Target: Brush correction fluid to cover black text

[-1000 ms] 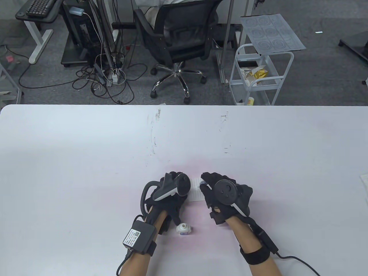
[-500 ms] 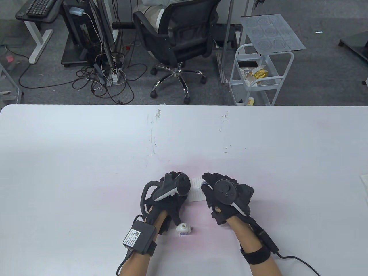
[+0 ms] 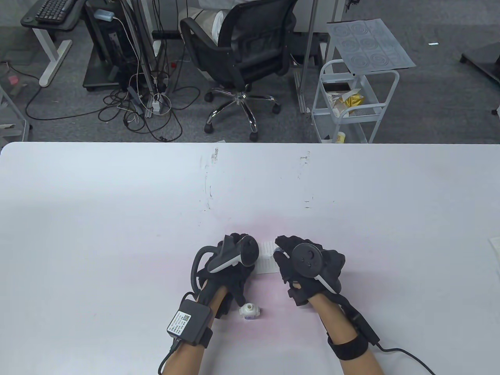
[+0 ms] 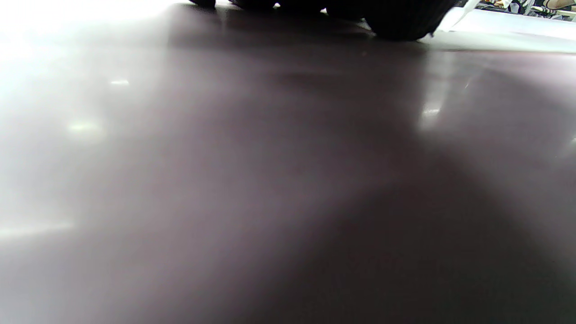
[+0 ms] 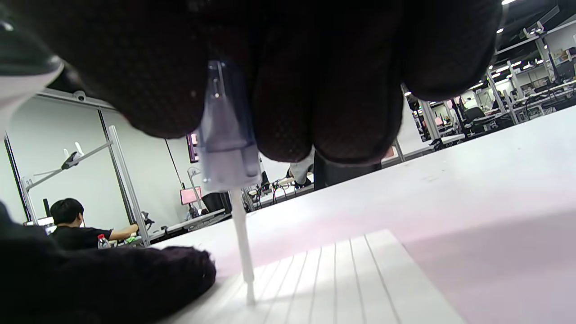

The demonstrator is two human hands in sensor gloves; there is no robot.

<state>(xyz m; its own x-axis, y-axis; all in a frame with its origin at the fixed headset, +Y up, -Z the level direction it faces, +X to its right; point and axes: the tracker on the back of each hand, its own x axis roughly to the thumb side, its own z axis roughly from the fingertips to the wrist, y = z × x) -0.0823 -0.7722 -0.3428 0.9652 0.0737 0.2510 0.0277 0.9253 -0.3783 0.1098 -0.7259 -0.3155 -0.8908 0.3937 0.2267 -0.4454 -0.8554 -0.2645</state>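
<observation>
**Right wrist view: brush tip down on the lined paper**

Right wrist view shows my right hand (image 5: 279,76) pinching the clear cap of the correction brush (image 5: 227,135) between gloved fingers (image 5: 342,90). Its thin white stem points down, a little tilted, and the tip touches the lined paper (image 5: 342,279) near that sheet's left part. I cannot make out any black text on the paper from here.

In the table view my right hand (image 3: 308,269) sits at the near middle of the white worktop (image 3: 117,203), covering the right edge of the paper (image 3: 267,259). My left hand (image 3: 228,265) lies just beside it, on the paper's left edge, palm down. Whether those fingers are spread or curled I cannot tell, because the tracker hides them. The left wrist view gives only a blurred stretch of worktop with dark fingertips (image 4: 396,20) at the top edge.

The open correction fluid bottle (image 3: 249,311) stands on the worktop nearer to me than the paper, just beside my left wrist and apart from both hands.
</observation>
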